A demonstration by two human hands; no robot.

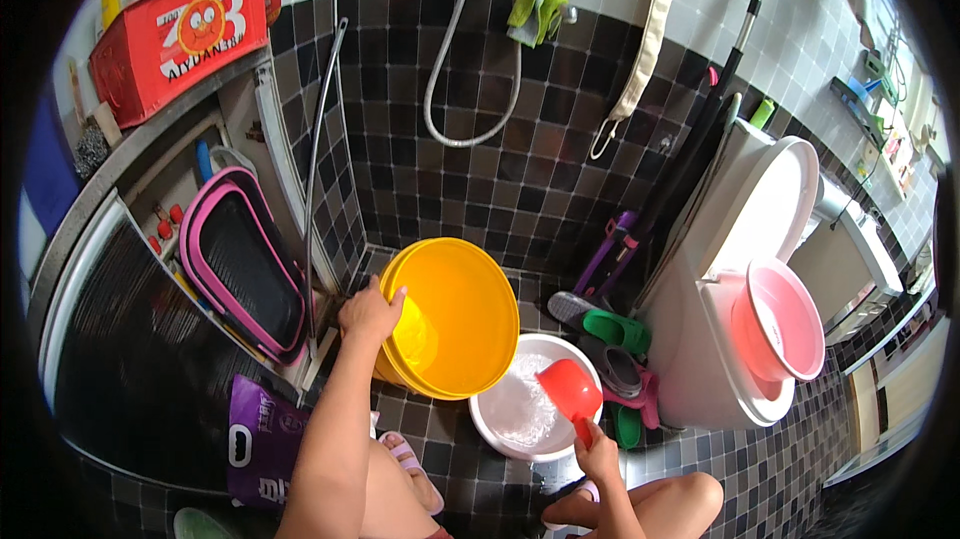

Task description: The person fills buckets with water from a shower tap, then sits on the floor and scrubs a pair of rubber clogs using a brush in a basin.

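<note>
My left hand [373, 311] grips the left rim of a large yellow plastic bucket [465, 314], which leans to the right beside a white basin. Some liquid seems to lie inside the bucket, though its level is hard to tell. Rippled water is in the white plastic basin [487, 430] on the floor. In my right hand [598, 453] is the handle of a red plastic dipper [570, 386], its bowl tipped over the basin's right side.
Slippers [616, 330] lie right of the basin, near a white toilet [675, 359] with a pink basin [784, 321] on it. Left are a purple bag [259, 426] and a folded pink-and-black tub [244, 261]. A shower hose [431, 88] hangs on the tiled wall.
</note>
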